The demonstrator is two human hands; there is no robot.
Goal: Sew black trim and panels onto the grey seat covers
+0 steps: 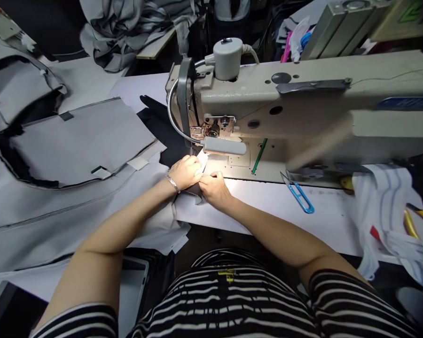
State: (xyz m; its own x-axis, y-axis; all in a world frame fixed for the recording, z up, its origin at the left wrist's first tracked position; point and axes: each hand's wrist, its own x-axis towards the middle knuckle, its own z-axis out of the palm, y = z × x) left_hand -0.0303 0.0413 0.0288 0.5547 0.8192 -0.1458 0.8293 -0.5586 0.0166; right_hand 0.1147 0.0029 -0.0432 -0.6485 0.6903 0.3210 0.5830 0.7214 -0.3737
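My left hand (185,172) and my right hand (214,188) meet in front of the needle area of a beige sewing machine (303,108). Both hands have their fingers curled and pinched on a small white fabric piece (202,163) lying over dark cloth (193,190). A silver bracelet sits on my left wrist. The machine's small lamp (224,145) shines down on the fabric just beyond my fingers. The needle itself is hidden behind the lamp.
Large grey fabric panels (74,141) with dark edging cover the table to the left. Blue thread snips (299,195) lie on the white table at the right. A striped white cloth (387,206) and yellow-handled scissors (421,223) sit at the far right. More grey fabric (127,28) is heaped at the back.
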